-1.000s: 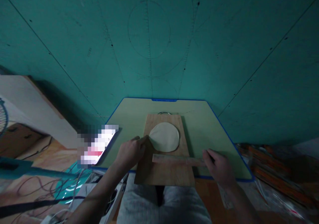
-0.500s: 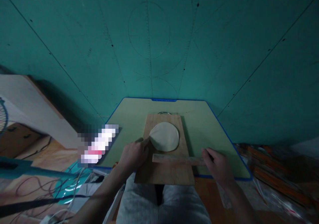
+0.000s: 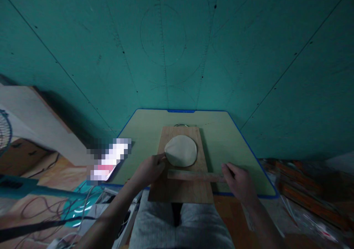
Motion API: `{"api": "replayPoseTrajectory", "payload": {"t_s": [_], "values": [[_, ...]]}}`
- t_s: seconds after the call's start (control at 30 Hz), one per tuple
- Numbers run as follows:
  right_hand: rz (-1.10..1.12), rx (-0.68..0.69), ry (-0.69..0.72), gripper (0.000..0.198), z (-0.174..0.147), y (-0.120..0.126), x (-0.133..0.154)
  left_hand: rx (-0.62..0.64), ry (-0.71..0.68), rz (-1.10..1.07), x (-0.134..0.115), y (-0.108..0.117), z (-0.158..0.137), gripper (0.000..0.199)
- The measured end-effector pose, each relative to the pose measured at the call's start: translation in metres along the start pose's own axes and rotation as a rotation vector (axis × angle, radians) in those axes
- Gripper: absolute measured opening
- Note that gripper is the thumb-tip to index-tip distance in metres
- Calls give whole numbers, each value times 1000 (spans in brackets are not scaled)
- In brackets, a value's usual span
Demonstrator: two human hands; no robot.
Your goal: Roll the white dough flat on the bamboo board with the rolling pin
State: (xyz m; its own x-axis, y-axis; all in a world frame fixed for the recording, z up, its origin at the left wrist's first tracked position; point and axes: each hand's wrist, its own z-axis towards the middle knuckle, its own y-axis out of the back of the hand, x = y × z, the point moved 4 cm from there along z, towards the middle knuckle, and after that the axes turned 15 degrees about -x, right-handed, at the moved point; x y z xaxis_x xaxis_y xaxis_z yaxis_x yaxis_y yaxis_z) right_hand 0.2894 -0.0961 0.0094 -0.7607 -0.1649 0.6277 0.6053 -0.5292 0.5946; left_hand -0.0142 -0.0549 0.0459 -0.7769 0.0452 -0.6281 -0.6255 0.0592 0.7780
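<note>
A thin round of pale dough (image 3: 181, 151) lies flat on a wooden board (image 3: 181, 192), over its middle. At the dough's left edge is my left hand (image 3: 151, 170), its fingers closed with the fingertips touching the rim. My right hand (image 3: 240, 179) is closed around the right end of a light wooden rolling pin (image 3: 193, 176). The pin lies crosswise over the board, just nearer to me than the dough and apart from it. Its right end is hidden in my fist.
The board rests on a pale tabletop (image 3: 224, 134) with a blue rim and overhangs its front edge. A blurred-out phone-like object (image 3: 112, 160) lies at the left edge. Behind rises a green wall (image 3: 177, 49) with pencil marks. Cables (image 3: 35, 208) trail on the floor at left.
The view has shifted slightly. My left fingers have drawn together at the dough's edge. The dough, the rolling pin and my right hand keep nearly the same places.
</note>
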Motion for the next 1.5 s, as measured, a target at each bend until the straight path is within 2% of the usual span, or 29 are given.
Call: {"api": "replayPoseTrajectory", "payload": {"t_s": [0.1,0.23,0.4,0.57,0.67,0.8,0.9,1.17,1.3,1.4,1.5], "values": [[5,-8,6,43,0,0,1,49,49,-98,2,0,0,52],[14,-5,0,43,0,-1,1,100,242,-367,6,2,-1,60],[22,1,-6,44,0,-1,1,172,326,-522,0,-6,0,62],[32,-4,5,43,0,-1,3,35,386,-625,9,-2,4,69],[35,4,10,43,0,-1,2,-1,286,-374,11,1,4,69],[23,8,0,44,1,-1,0,-93,20,291,2,3,5,58],[25,4,2,44,1,-2,0,-100,-35,554,0,4,3,48],[-4,4,1,43,2,-2,-1,-79,-121,592,9,3,-3,44],[-8,3,-5,43,3,-2,-1,-120,-149,580,3,3,2,50],[-15,4,-24,42,3,-2,0,-77,-200,597,0,2,3,42],[-9,1,-27,43,2,-2,-1,-76,-155,611,8,3,1,41]]}}
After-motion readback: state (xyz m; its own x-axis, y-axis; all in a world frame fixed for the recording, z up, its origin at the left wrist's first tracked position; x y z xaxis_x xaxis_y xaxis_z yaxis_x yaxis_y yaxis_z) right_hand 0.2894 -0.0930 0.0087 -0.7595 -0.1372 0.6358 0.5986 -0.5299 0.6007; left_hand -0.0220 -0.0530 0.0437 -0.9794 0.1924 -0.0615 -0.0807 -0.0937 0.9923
